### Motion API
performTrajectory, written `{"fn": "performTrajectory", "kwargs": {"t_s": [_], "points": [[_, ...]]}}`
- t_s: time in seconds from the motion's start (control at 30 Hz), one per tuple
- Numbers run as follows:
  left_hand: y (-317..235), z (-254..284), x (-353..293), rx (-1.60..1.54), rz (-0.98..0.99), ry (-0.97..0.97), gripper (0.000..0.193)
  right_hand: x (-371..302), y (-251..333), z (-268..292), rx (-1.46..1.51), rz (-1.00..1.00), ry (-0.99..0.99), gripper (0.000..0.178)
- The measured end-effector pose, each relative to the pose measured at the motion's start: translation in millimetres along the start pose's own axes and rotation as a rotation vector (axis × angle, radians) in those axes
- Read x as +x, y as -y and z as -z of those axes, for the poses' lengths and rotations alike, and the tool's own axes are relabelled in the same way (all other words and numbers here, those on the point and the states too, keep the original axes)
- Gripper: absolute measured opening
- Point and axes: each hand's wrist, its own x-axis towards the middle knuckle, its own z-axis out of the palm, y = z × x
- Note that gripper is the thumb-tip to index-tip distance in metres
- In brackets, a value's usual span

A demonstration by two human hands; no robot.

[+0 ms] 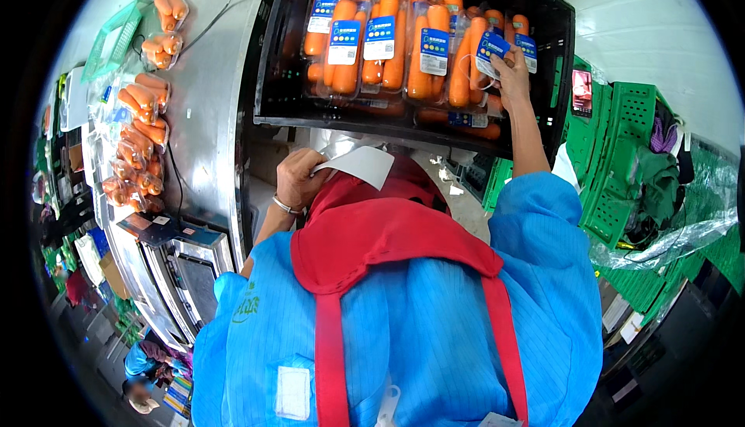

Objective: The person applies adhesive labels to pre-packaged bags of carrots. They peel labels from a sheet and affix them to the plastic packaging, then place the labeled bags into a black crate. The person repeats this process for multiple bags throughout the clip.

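My left hand (pixel 299 177) is closed on the edge of a white paper sheet (pixel 363 166), in front of my red apron (pixel 388 233). My right hand (pixel 512 74) reaches over a black crate (pixel 268 89). Its fingers are closed at the edge of a blue and white label (pixel 490 50), over a clear pack of carrots at the crate's right side. Whether that label is fully stuck to the pack I cannot tell. Several clear packs of carrots (pixel 344 54) stand in rows inside, most bearing the same kind of label.
On the left, a metal table (pixel 213 78) carries several bagged carrots (pixel 140 147) and a green basket (pixel 116 35). Green crates (pixel 625 155) stand at the right, one with dark cloth and plastic film. A phone (pixel 581 93) leans there. Far lower left, another person (pixel 143 361) is visible.
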Motion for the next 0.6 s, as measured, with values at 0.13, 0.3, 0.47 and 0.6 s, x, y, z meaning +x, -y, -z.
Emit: {"fn": "performTrajectory", "kwargs": {"t_s": [0.13, 0.3, 0.47, 0.6], "points": [[15.1, -10.4, -12.8, 0.091, 0.143, 0.104, 0.009, 5.8, -10.5, 5.3, -0.032, -0.036, 0.008, 0.036], [40.8, -15.5, -39.1, 0.155, 0.165, 0.248, 0.01, -24.8, 24.1, -23.3, -0.149, 0.177, 0.028, 0.039], [-32.2, 3.9, 32.9, -0.529, 0.045, 0.204, 0.009, -93.6, 45.7, -80.4, -0.272, 0.43, 0.242, 0.035], [-52.3, -12.6, 75.6, -0.636, -0.127, 0.262, 0.013, -131.3, 41.4, -117.0, -0.097, 0.486, 0.432, 0.034]]}}
